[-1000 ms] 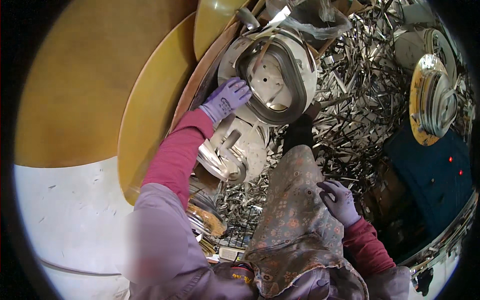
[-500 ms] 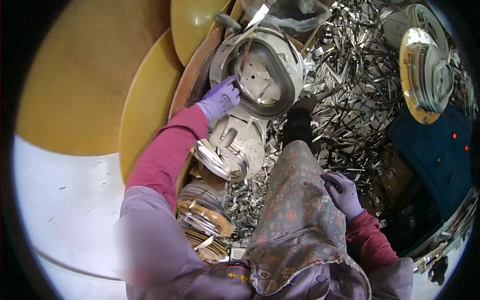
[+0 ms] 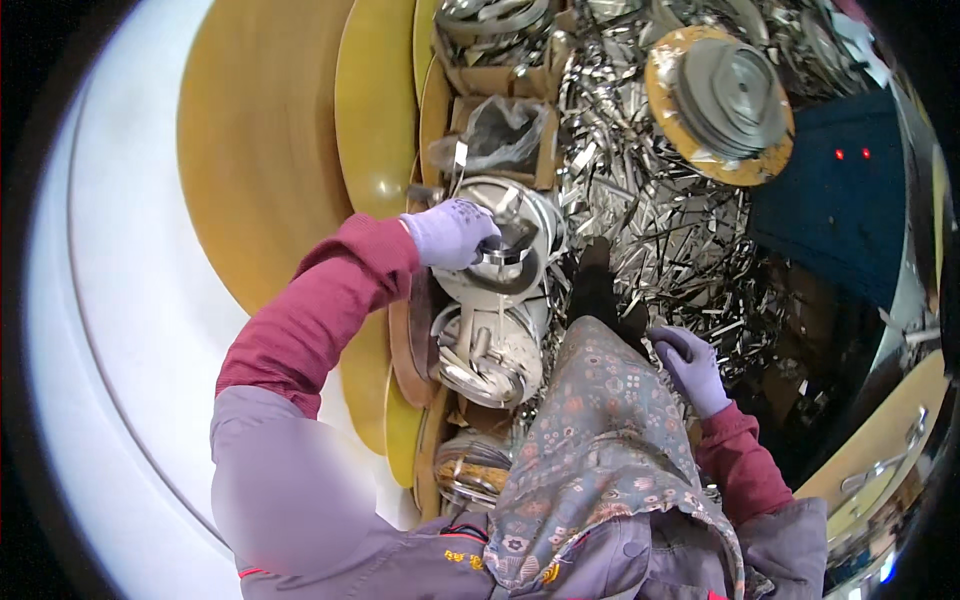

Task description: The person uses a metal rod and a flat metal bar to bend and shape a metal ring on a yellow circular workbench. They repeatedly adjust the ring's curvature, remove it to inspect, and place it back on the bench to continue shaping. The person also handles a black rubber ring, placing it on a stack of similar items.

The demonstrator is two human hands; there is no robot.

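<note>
My left hand (image 3: 452, 234) curls at the metal coil (image 3: 518, 236) on the white disc (image 3: 480, 292); whether it grips, I can't tell, and a slipping edge could cut me. Beside my apron (image 3: 600, 430), my right hand (image 3: 690, 368) rests half-open, seemingly empty.

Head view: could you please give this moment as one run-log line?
left gloved hand: curled at upper white reel; right gloved hand: beside floral apron; nearby: loose metal strips, clear plastic bag

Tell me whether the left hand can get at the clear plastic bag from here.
Probably yes: the clear plastic bag lies uncovered in a cardboard box just beyond the left hand, with only a thin strip seemingly between.
</note>
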